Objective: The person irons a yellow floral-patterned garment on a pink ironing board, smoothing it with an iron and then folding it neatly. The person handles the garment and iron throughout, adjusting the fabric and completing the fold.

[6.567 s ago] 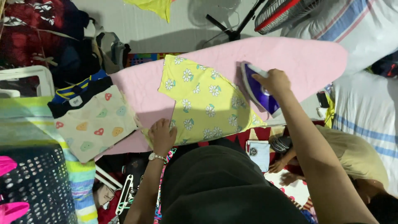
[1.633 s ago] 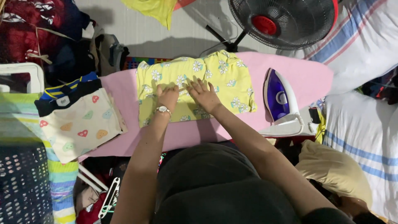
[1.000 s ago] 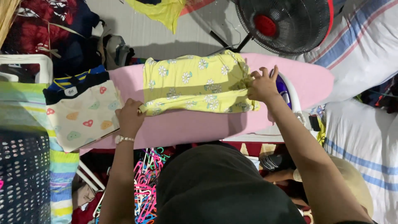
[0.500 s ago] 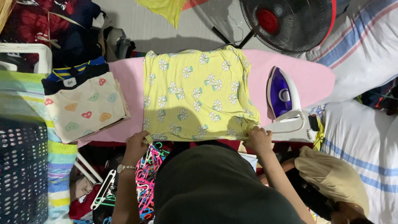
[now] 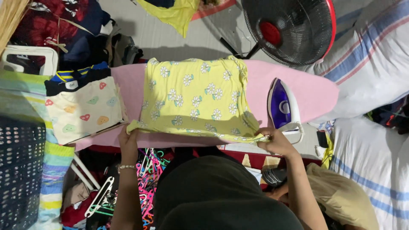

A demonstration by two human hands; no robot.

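Note:
A yellow garment with white daisies (image 5: 196, 100) lies spread flat across the pink ironing board (image 5: 311, 91). My left hand (image 5: 128, 142) pinches its near left corner at the board's front edge. At the near right corner, my right hand (image 5: 275, 140) grips the hem. A purple and white iron (image 5: 282, 106) stands on the board just beyond my right hand.
A folded stack topped by a cream heart-print piece (image 5: 83, 110) sits on the board's left end. A dark laundry basket (image 5: 19, 170) is at far left, coloured hangers (image 5: 147, 183) lie below the board, a standing fan (image 5: 289, 30) is behind, and striped bedding (image 5: 370, 55) is at right.
The folded yellow garment has been opened out flat on the board. Both my hands have moved from its top to the near corners at the front edge.

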